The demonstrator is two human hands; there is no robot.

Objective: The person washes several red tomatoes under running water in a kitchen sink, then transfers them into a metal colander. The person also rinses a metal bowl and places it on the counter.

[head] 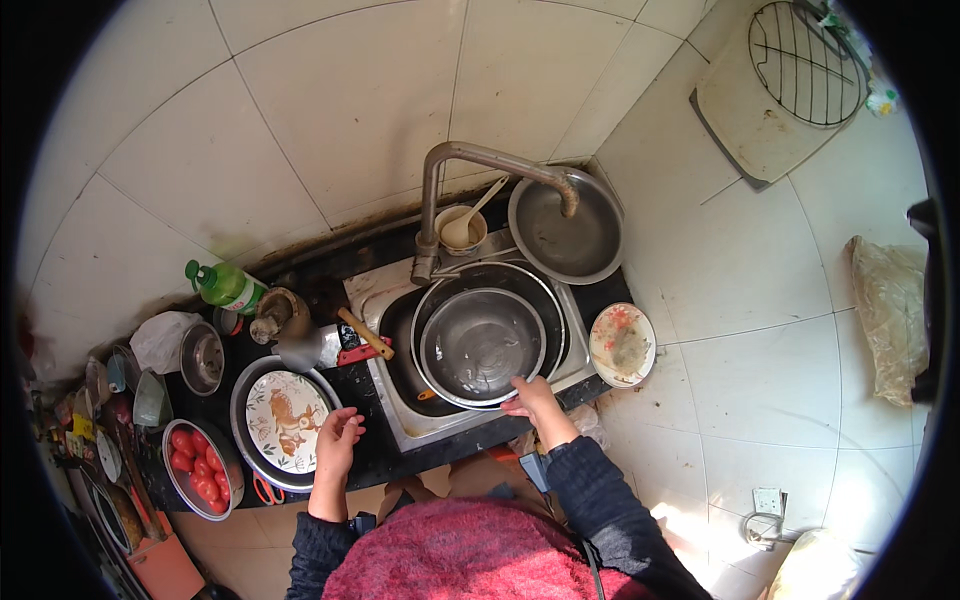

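Observation:
My right hand [531,397] grips the near rim of a metal basin [480,345]. That basin sits inside a larger, darker basin [555,315], which rests in the stainless steel sink [409,431]. My left hand [339,442] has nothing in it, its fingers loosely bent, at the right edge of a white plate with a deer pattern [285,420]. Whether it touches the plate's rim I cannot tell. The plate lies in a wide metal basin [241,386] on the black counter [375,405].
A curved faucet [431,195] arches above the sink. Behind it stand a bowl with a spoon [461,229] and another metal basin [562,232]. A soiled plate [622,345] is at right. At left are a red-handled cleaver [364,352], a bowl of tomatoes [199,465], orange-handled scissors [266,489] and a green bottle [229,287].

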